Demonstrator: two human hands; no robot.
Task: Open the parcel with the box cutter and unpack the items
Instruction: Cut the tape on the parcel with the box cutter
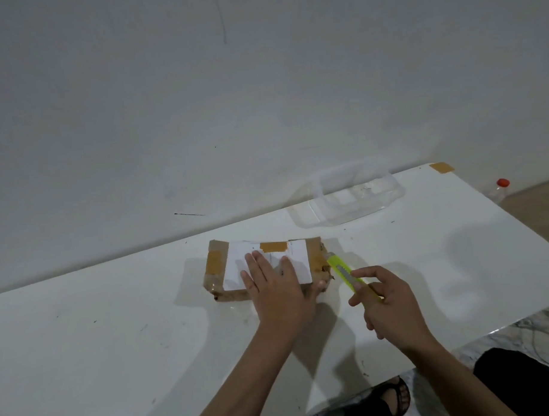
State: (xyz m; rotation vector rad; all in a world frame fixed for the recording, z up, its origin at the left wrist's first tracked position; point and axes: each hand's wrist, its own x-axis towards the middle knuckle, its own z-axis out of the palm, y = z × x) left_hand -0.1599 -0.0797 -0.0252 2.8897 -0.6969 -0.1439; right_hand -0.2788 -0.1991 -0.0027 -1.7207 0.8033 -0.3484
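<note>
Left hand [278, 296] lies flat, fingers straight, pressing the parcel [263, 267] onto the tabletop [115, 331]. Right hand [387, 306] grips the box cutter [347, 275], its long axis angled up-left, tip at the parcel's right end, where the cut appears due.

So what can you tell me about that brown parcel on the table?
The parcel is a flat brown cardboard packet lying on the white table, wrapped in clear plastic, patched with tan tape and bearing a white label. It looks still sealed. The left hand presses flat on top; the yellow box cutter meets its right end.
</note>
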